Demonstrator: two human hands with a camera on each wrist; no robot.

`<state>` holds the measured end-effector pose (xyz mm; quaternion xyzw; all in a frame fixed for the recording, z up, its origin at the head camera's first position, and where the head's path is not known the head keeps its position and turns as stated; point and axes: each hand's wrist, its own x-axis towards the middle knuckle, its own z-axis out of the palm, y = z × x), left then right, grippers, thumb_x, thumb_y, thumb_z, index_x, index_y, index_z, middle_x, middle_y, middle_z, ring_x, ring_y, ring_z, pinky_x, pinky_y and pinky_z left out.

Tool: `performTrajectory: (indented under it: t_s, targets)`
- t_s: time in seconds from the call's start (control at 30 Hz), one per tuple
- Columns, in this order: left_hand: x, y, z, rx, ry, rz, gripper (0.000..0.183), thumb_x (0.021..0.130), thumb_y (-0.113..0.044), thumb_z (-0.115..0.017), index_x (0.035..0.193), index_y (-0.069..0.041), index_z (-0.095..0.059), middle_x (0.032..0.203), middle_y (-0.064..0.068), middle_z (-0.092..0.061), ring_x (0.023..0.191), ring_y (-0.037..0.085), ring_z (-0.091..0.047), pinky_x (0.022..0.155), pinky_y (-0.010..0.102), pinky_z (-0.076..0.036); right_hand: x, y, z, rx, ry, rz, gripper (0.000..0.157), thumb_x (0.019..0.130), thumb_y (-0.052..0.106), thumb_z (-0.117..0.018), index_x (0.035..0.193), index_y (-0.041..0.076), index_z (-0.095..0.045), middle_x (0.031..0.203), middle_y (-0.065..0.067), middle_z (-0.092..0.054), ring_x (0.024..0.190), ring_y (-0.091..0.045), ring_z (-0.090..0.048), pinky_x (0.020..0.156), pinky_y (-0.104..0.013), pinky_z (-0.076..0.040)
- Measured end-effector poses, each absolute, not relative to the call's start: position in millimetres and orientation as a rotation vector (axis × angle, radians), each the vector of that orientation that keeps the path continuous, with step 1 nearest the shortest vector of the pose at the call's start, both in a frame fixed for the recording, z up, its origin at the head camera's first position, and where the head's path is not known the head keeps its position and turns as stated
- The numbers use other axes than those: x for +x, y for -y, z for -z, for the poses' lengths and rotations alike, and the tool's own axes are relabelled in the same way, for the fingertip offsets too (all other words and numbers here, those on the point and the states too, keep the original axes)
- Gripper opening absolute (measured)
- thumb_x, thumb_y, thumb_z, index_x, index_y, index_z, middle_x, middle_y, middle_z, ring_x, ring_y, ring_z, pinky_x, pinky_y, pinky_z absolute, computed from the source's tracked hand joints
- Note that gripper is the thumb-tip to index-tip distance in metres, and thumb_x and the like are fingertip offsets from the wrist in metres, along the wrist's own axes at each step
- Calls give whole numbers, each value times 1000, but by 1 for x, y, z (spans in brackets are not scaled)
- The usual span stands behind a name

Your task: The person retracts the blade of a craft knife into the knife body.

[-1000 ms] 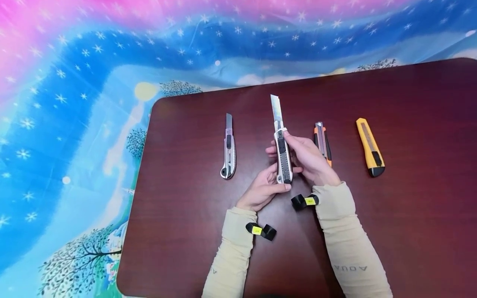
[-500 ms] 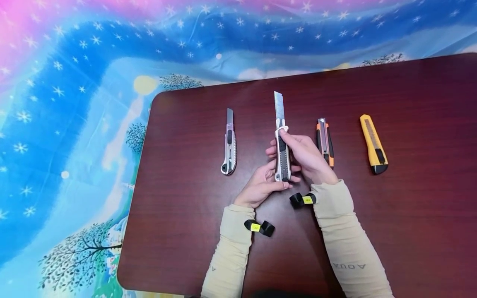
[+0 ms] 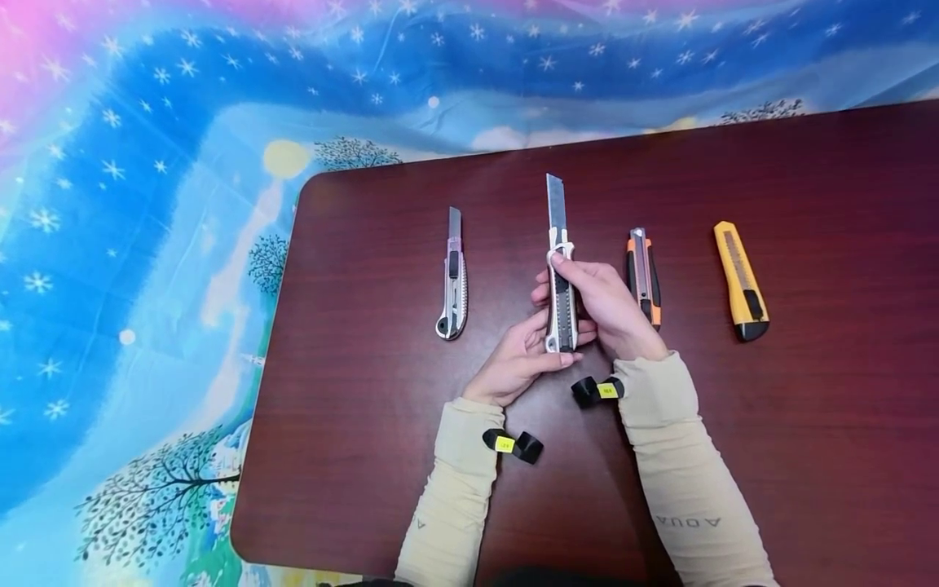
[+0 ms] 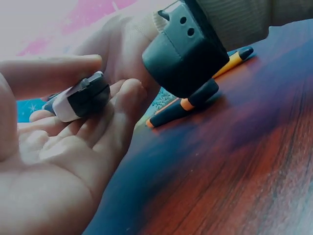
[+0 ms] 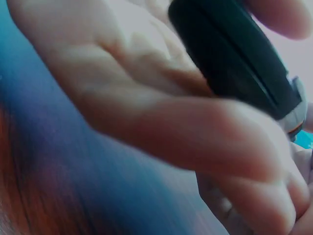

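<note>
A silver-and-black utility knife (image 3: pixel 564 306), its long blade (image 3: pixel 557 202) out and pointing away, is held up in front of me by both hands. My right hand (image 3: pixel 612 306) grips the handle's upper part, thumb on its face and fingers behind. At the butt end, my left hand (image 3: pixel 513 359) holds the knife with its thumb across the end and its fingers beneath. The left wrist view shows the dark handle end (image 4: pixel 89 98) between thumb and fingers. Close up in the right wrist view, the dark handle (image 5: pixel 234 58) lies against the right fingers.
On the dark red table (image 3: pixel 352 424) lie three more utility knives: a silver one (image 3: pixel 453 285) with its blade out at left, an orange-and-black one (image 3: pixel 643 273) partly behind the right hand, and a yellow one (image 3: pixel 741 281) at right. A printed cloth (image 3: pixel 169 269) borders the table.
The head view has shifted slightly. The held knife has turned a little straighter, and the right thumb lies further over its face. Both hands keep their hold.
</note>
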<state>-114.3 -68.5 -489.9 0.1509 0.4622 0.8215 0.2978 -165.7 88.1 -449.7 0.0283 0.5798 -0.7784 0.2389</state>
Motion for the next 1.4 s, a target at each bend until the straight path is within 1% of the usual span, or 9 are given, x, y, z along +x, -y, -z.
performTrajectory:
  t_s: [0.07, 0.17, 0.23, 0.3, 0.53, 0.83, 1.13, 1.2, 1.4]
  targets:
    - [-115, 68, 489, 378, -1203, -2197, 54, 93, 14, -43, 145, 8, -30, 140, 41, -39, 132, 40, -46, 103, 39, -50, -166, -89, 449, 85, -1577, 2142, 35, 96, 39, -58, 99, 6, -69, 78, 0, -74, 74, -15, -67, 70, -26, -53]
    - [-115, 67, 488, 343, -1163, -2216, 46, 102, -1, -37, 146, 8, -29, 140, 42, -36, 133, 45, -42, 104, 40, -49, -167, -89, 448, 89, -1563, 2152, 36, 95, 39, -59, 99, 4, -69, 75, 1, -73, 70, -15, -65, 67, -26, -53]
    - [-116, 66, 487, 312, -1138, -2232, 46, 105, -11, -34, 147, 8, -28, 140, 43, -35, 133, 48, -39, 105, 41, -49, -167, -90, 447, 83, -1551, 2162, 35, 95, 38, -59, 99, 4, -69, 75, 1, -72, 69, -15, -65, 67, -27, -53]
    - [-116, 65, 487, 287, -1116, -2243, 47, 106, -15, -32, 147, 7, -28, 140, 44, -34, 133, 50, -37, 105, 41, -48, -167, -90, 446, 77, -1555, 2167, 34, 96, 37, -59, 97, 5, -70, 75, 1, -72, 68, -15, -65, 66, -27, -53]
    - [-116, 64, 486, 285, -1094, -2252, 47, 106, -12, -28, 147, 10, -25, 140, 46, -32, 133, 55, -31, 106, 43, -46, -166, -89, 445, 39, -1567, 2172, 29, 96, 35, -58, 94, 9, -71, 74, 1, -72, 68, -14, -64, 66, -26, -53]
    - [-116, 63, 487, 289, -1071, -2270, 46, 105, -9, -28, 145, 13, -25, 138, 48, -31, 132, 57, -29, 107, 44, -45, -166, -91, 445, 33, -1587, 2146, 27, 97, 35, -57, 94, 11, -71, 75, 2, -72, 70, -13, -64, 67, -25, -52]
    - [-116, 63, 487, 262, -1059, -2279, 46, 105, -9, -28, 146, 13, -25, 138, 48, -31, 132, 57, -30, 105, 39, -48, -167, -90, 446, 14, -1578, 2148, 25, 98, 32, -56, 96, 12, -70, 76, 3, -71, 71, -12, -64, 68, -25, -53]
    - [-116, 64, 487, 257, -1060, -2278, 46, 105, -9, -28, 146, 12, -25, 139, 47, -31, 132, 56, -30, 105, 39, -48, -167, -90, 446, 12, -1561, 2157, 24, 98, 31, -56, 97, 11, -70, 77, 3, -71, 70, -12, -65, 68, -25, -54]
    - [-117, 65, 487, 236, -1075, -2283, 46, 105, -10, -29, 146, 10, -26, 140, 46, -32, 133, 55, -32, 104, 37, -49, -167, -88, 446, 23, -1530, 2169, 27, 98, 28, -56, 104, 3, -65, 77, 2, -70, 71, -12, -64, 69, -25, -54]
